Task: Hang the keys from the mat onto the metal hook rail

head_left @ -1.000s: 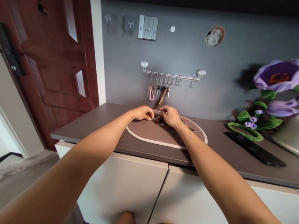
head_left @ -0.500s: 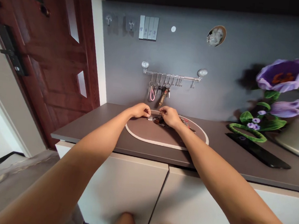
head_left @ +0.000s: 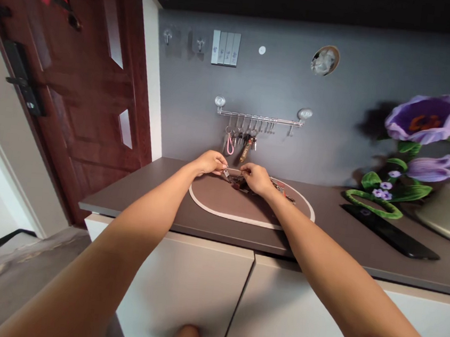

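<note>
My left hand (head_left: 210, 163) is closed in a pinch above the left part of an oval brown mat (head_left: 240, 207) with a pale rim. From its fingertips hang small silver keys (head_left: 226, 174), tilted, their lower end close to the pile. My right hand (head_left: 257, 178) is curled over a heap of keys (head_left: 238, 184), thumb and forefinger pressed together. A tiny piece shows at those fingertips, too small to name. The hand hides part of the heap, and more keys (head_left: 284, 192) with red bits lie to its right.
On the wall behind, a clear hook rail (head_left: 260, 119) carries several keys, a pink strap (head_left: 230, 144) and a brown tag (head_left: 246, 149). To the right lie a black phone (head_left: 391, 232) and a purple knitted flower (head_left: 429, 117). A dark red door (head_left: 79, 99) stands left.
My left hand has lifted the silver keys slightly off the mat, and they now hang tilted from the fingers. My right hand stays nearly in place. The view has tipped up a little.
</note>
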The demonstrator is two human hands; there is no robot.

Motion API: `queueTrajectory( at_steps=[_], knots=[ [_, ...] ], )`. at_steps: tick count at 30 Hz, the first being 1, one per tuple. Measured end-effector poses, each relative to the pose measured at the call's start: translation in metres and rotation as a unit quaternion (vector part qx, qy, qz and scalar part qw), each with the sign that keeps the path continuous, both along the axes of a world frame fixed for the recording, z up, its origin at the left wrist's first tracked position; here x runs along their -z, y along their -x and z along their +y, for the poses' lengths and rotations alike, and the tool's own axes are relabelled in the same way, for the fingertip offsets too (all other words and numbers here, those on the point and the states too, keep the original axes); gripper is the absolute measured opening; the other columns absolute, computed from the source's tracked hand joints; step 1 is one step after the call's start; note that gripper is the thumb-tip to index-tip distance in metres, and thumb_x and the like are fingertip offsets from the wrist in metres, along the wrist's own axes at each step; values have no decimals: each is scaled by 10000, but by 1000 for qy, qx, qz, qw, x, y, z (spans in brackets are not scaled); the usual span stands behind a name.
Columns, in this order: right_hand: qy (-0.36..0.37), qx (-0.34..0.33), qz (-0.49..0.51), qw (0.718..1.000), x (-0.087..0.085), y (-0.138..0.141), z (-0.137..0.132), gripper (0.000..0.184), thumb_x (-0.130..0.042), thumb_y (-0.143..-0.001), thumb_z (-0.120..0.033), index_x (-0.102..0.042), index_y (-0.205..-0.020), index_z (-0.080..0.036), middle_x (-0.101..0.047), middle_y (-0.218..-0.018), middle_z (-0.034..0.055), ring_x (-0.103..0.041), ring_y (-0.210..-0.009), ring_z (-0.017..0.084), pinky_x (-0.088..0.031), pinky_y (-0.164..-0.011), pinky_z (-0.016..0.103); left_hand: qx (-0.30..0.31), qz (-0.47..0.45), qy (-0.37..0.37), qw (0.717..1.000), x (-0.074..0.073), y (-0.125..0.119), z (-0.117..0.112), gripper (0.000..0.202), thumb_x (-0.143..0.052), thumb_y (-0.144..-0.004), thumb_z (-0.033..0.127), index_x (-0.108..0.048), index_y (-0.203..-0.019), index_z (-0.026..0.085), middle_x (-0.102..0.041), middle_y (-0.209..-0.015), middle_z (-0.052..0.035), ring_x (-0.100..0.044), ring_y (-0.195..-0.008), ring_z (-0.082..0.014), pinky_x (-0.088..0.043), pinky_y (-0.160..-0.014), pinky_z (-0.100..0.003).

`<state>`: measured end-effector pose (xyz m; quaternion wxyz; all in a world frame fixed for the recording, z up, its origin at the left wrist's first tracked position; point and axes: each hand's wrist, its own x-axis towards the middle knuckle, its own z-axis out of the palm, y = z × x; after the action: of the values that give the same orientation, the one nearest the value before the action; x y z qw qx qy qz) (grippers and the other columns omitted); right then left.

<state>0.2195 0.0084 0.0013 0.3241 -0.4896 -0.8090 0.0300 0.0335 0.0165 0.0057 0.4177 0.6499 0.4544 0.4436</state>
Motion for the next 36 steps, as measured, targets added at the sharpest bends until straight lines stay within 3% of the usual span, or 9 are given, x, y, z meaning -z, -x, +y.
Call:
queueTrajectory(
  at_steps=[6, 13, 20, 36],
  knots=[
    [2, -3, 9, 1000, -1, 1, -1, 250, -467, -761, -136, -626, -952, -158, -655, -952, 66, -589, -904, 151, -411, -847, 260, -14, -53, 32, 998, -4, -1, -3, 84, -638, -682, 91, -574, -735, 100, -613, -615, -14, -618, -621, -110, -517, -747, -322],
    [-7, -59, 92, 994, 1, 2, 3, 214, -494, -762, -205, -617, -931, -161, -656, -914, 51, -590, -821, 137, -435, -795, 278, 21, -117, 40, 992, -6, -4, -6, 110, -648, -674, 78, -571, -750, 98, -632, -654, -32, -631, -661, -124, -511, -796, -360],
    [33, -138, 153, 978, 3, 3, 5, 201, -515, -748, -293, -618, -852, -155, -654, -806, 28, -579, -713, 114, -444, -719, 254, 48, -115, 37, 992, -5, -6, -5, 109, -643, -685, 95, -572, -768, 97, -637, -666, -34, -636, -675, -123, -512, -800, -343],
    [23, -165, 185, 969, 5, 3, 9, 251, -538, -719, -392, -598, -752, -150, -618, -713, 19, -545, -655, 113, -432, -672, 247, 86, -103, 17, 991, -3, -8, -4, 199, -682, -666, 180, -569, -813, 108, -640, -717, -29, -635, -712, -123, -492, -828, -366]
  ],
)
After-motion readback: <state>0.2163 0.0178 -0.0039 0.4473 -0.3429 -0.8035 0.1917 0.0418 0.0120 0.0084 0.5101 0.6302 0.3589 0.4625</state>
